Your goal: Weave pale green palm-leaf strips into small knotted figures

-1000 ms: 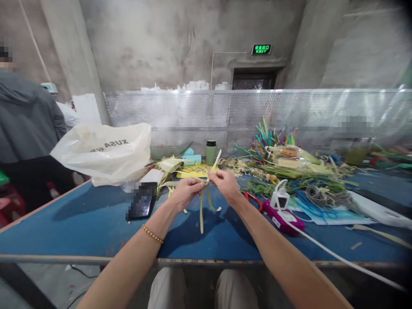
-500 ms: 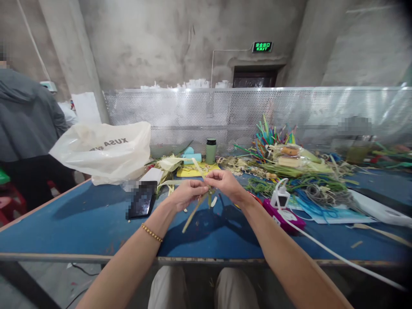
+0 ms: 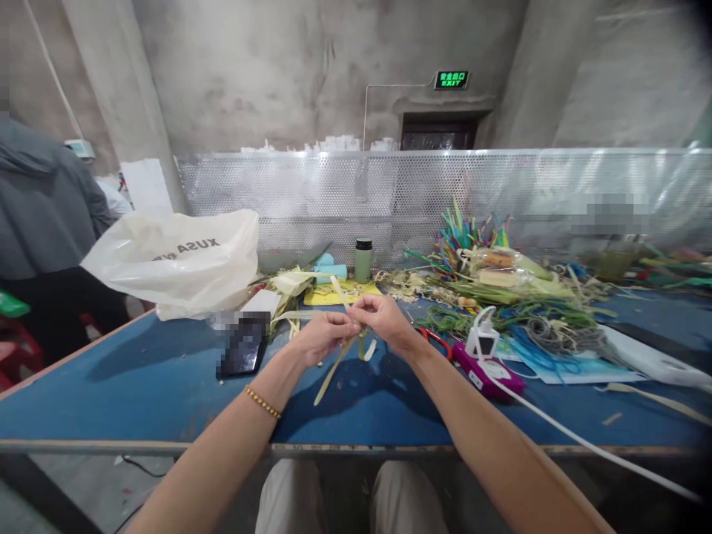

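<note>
Above the middle of the blue table, my left hand (image 3: 322, 335) and my right hand (image 3: 383, 317) meet with fingertips pinched together. Between them are narrow pale-green leaf strips (image 3: 332, 377), crossing at the fingertips. One strip slants down to the left, another points up behind the fingers, and a short one hangs beneath. My fingers hide the crossing itself. A small pale leaf scrap (image 3: 370, 350) lies on the table just beneath my hands. Close to my right wrist is a red loop (image 3: 439, 341), like a scissors handle, partly covered by the wrist.
A phone (image 3: 245, 345) and a white plastic bag (image 3: 178, 259) are to the left. Behind my hands stands a green bottle (image 3: 363, 261). On the right sit a purple power strip (image 3: 489, 374) with a white cable, coloured cords (image 3: 556, 334) and piled leaves. A person (image 3: 44, 215) stands at far left.
My right hand has shifted slightly left, closer against my left fingertips. More of the red loop shows beside the right wrist. Both hands keep their pinch on the strips.
</note>
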Tool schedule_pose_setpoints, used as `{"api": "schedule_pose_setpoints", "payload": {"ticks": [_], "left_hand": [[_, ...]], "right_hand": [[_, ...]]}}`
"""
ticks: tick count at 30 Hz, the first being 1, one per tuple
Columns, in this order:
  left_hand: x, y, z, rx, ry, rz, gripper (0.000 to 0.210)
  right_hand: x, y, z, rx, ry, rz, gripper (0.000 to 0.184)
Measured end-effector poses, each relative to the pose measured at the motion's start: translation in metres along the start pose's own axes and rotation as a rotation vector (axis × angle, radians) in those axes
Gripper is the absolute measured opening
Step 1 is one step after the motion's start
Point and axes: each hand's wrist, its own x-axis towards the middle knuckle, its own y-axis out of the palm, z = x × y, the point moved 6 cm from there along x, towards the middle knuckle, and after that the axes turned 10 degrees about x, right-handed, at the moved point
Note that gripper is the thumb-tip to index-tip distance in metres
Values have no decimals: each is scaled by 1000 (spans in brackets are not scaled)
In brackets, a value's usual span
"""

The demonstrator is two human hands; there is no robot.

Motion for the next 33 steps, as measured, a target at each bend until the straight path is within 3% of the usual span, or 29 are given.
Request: {"api": "schedule_pose_setpoints", "payload": {"ticks": [10,14,16,18,20,23,27,33], "left_hand": [[-2,6,-1,47,22,80,28],[-2,7,-1,61,15,78,26],[0,2,-1,41,22,33,27],[2,-7,-2,-18,44,-46,26],[5,-18,-2,-111,68,-144,26],[8,-30,0,-244,83,-237,27],[11,-32,1,-324,101,-237,26],[10,-22,0,-286,74,-157,28]], "right_hand": [[-2,4,0,10,41,-6,24],[0,6,-2,-88,4,29,25],[3,-2,2,-210,-104,-58,26],[3,-15,11,-330,-229,-233,28],[2,-24,16,-369,-274,-343,30],[2,-19,8,-275,-138,-227,29],[1,6,-9,-36,54,19,22],[3,2,-8,-139,-81,-27,16]]}}
